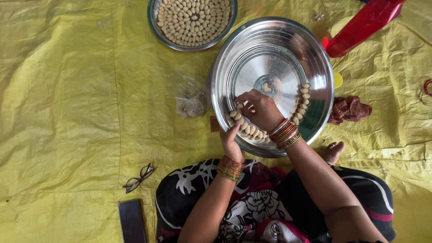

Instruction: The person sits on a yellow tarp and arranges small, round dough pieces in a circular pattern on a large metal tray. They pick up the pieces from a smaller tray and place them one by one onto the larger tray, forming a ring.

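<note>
From the head view, the person sits cross-legged on a yellow floor sheet point(67, 90), bent over a large steel plate point(315, 67). The right hand point(258, 109) is curled down inside the plate, fingertips pinched around one small ridged dough piece point(240, 106) at the end of a row of ridged dough pieces point(252, 131) laid along the near rim. The left hand point(231, 143) is closed on the plate's near edge, thumb over the lip, steadying it. A second short row point(302, 103) curves up the right side of the plate. These pieces look light, soft and easily dented, so a gentle fingertip pinch at the sides seems the way to lift one; the polished plate looks slick and likely slides on the sheet unless held at its rim. Further off sits a smaller steel bowl point(153, 22) filled with the same pieces, a crumpled clear plastic bag point(191, 101), a pair of glasses point(138, 178), a dark phone point(132, 221) and a maroon cloth point(348, 109).
</note>
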